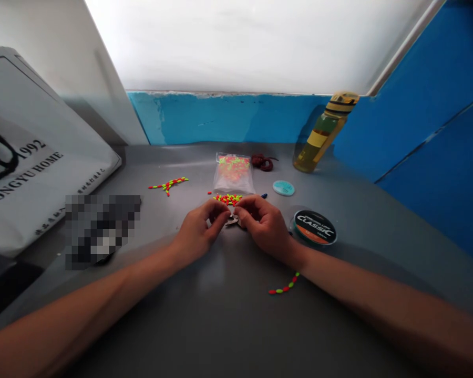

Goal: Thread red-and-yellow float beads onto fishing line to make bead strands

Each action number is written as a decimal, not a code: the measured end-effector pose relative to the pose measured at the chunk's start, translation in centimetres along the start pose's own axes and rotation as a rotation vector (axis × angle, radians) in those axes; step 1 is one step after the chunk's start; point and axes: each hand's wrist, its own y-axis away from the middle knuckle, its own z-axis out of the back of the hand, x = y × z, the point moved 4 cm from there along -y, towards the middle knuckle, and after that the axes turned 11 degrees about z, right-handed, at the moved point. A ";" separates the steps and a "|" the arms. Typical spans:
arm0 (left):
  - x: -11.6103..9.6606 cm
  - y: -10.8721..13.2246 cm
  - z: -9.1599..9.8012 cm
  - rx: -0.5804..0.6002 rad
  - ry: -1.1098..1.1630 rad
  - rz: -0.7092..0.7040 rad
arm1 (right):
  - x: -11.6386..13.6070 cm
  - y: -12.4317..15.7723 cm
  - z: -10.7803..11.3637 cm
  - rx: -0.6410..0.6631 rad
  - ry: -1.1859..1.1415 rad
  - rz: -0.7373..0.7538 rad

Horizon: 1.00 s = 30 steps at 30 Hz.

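Head view shows the left hand and right hand pinched at the fingertips, anything gripped too small to tell, with loose beads just beyond them, a line spool beside the right, and the worktop stretching nearward and back to a blue wall.
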 end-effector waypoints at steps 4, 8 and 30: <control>-0.1 0.0 0.2 -0.032 -0.023 -0.015 | 0.1 0.0 0.0 0.004 -0.052 -0.027; -0.2 0.1 0.3 -0.055 -0.031 -0.022 | 0.3 -0.1 0.1 0.037 -0.114 -0.012; 0.1 -0.1 0.1 0.005 -0.042 -0.017 | -0.5 -0.3 -0.2 0.031 -0.214 -0.116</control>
